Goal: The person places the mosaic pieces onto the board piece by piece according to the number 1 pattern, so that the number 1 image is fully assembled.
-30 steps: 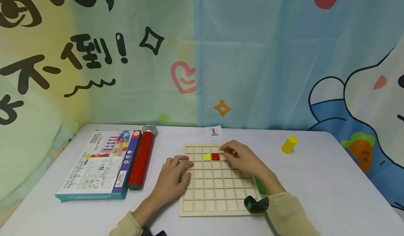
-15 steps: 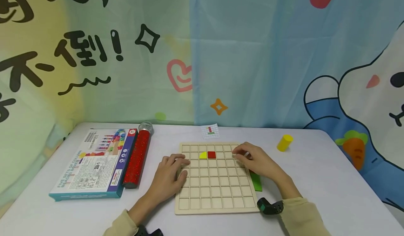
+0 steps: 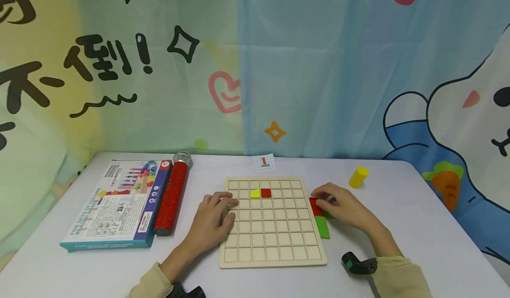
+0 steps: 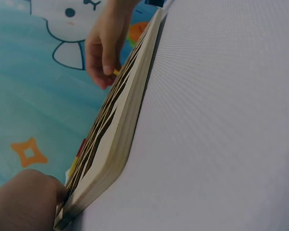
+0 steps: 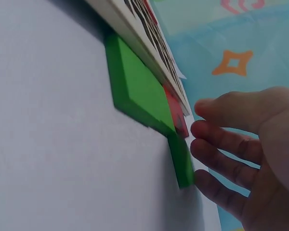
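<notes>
The right hand (image 3: 344,205) is curving loosely at a red piece (image 3: 316,207), its fingertips standing apart; whether they are touching the piece cannot be told. 1.0 s earlier this hand was over the board (image 3: 272,245); it is now lying beyond the right edge, and the red piece, previously unseen, is showing. 2 green pieces (image 3: 323,228) are lying next to it, 1 of them partly behind the hand in the head view. The left hand (image 3: 215,220) is resting on the board's left edge as before, thumb standing apart from the slightly bent fingers.

Writing: the curtain (image 3: 295,67) is bearing large black characters, "不倒!" being legible. The box (image 3: 113,209) is displaying a barcode and small print too fine to read. The card (image 3: 264,162) beyond the board is showing a grid with a red and green figure.

Containers: the board is holding a yellow tile (image 3: 255,193) and a red tile (image 3: 265,193) in adjacent cells of row 2 from the far edge, both remaining unchanged. The box is lying flat, a red microphone (image 3: 173,198) lying just beside it. A yellow cylinder (image 3: 358,177) is standing farther right.
</notes>
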Demonstrator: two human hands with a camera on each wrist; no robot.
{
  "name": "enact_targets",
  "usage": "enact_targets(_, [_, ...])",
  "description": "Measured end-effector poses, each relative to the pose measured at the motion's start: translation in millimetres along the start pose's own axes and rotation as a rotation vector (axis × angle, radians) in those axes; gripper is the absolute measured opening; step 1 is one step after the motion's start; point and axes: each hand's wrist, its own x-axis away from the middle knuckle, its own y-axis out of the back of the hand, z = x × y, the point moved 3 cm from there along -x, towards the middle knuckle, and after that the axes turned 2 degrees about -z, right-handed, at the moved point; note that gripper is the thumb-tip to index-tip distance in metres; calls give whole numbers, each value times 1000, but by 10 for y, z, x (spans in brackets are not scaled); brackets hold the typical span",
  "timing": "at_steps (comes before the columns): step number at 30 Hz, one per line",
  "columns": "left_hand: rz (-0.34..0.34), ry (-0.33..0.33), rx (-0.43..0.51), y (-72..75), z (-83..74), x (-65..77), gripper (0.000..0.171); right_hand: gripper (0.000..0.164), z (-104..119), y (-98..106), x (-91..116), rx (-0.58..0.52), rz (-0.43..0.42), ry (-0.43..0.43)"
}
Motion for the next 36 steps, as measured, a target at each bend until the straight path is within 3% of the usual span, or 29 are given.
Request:
enact_targets(12, [-12, 0, 2, 3, 11, 14, 25, 31, -39, -1, 32, 50, -7, -51])
enact_targets(18, [-15, -7, 4, -9, 0, 17, 25, 22, -64, -29, 31, 89, -19, -111])
enact_targets(29, [2, -11, -4, -34, 0, -6, 26, 16, -71, -35, 24, 76, -24, -119])
enact_targets(36, [42, -10, -52, -36, 2, 4, 42, 10, -66, -42, 4, 35, -37, -126])
